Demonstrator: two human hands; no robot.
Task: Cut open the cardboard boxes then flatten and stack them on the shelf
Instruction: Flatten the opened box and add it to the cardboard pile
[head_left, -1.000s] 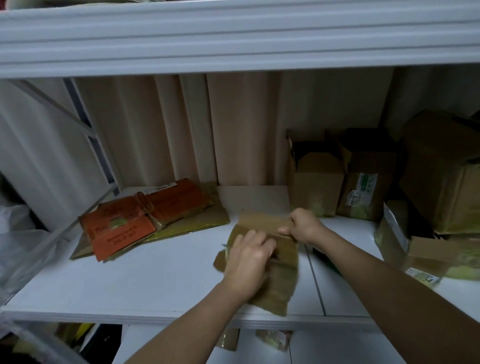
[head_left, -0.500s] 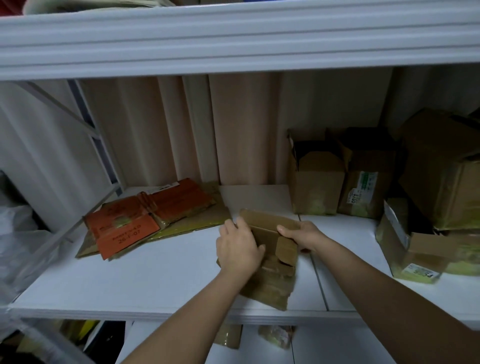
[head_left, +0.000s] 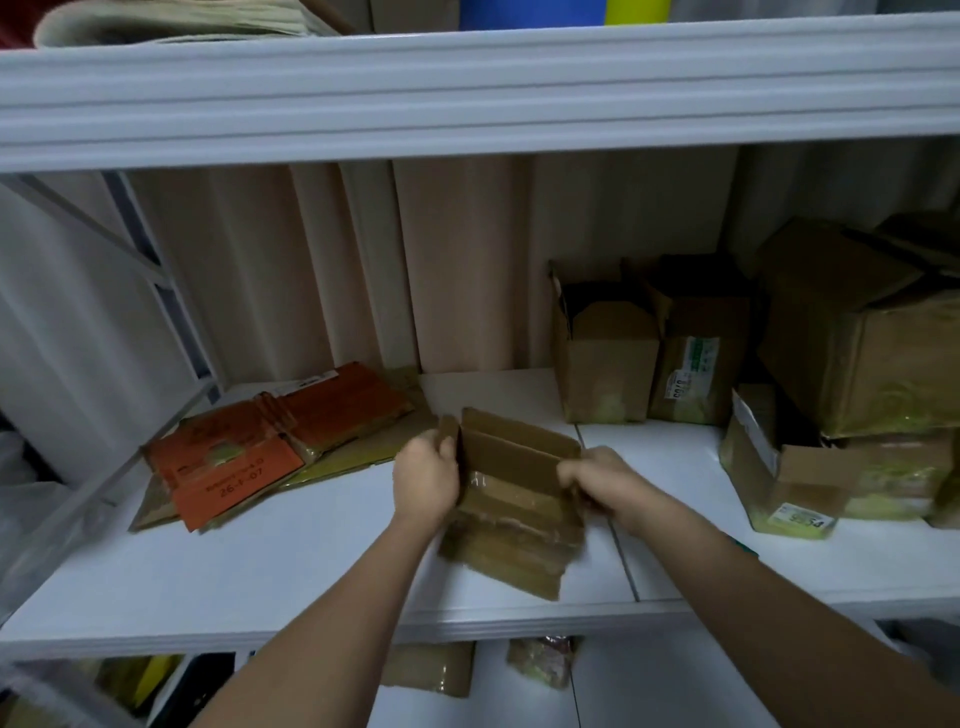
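The fingers (head_left: 449, 451) of the left hand (head_left: 426, 480) are curled over the left edge of a small brown cardboard box (head_left: 511, 499), pinching a short flap there, while the right hand (head_left: 597, 480) grips the box's right edge with its fingers folded round the cardboard; both hands have a firm hold and neither is slack. Between them, at the centre of the frame, the box lies partly collapsed on the white shelf (head_left: 260, 577), its far panel standing up a little and its taped near panels running down toward the front lip of the shelf. Its long axis runs from the upper middle of the frame toward the lower middle, slightly slanted to the lower right, so the hands sit at either side of the upper end. It looks opened but not yet pressed fully flat. To the left of centre, close beside the left hand, lies the stack of flattened boxes (head_left: 280, 447), with orange-printed ones on top. That stack lies leftward from the box, so the left hand is the nearer one to lead it there. At the right of the frame several boxes that are not yet flattened (head_left: 605, 358) stand and lean against one another, well clear of the hands.
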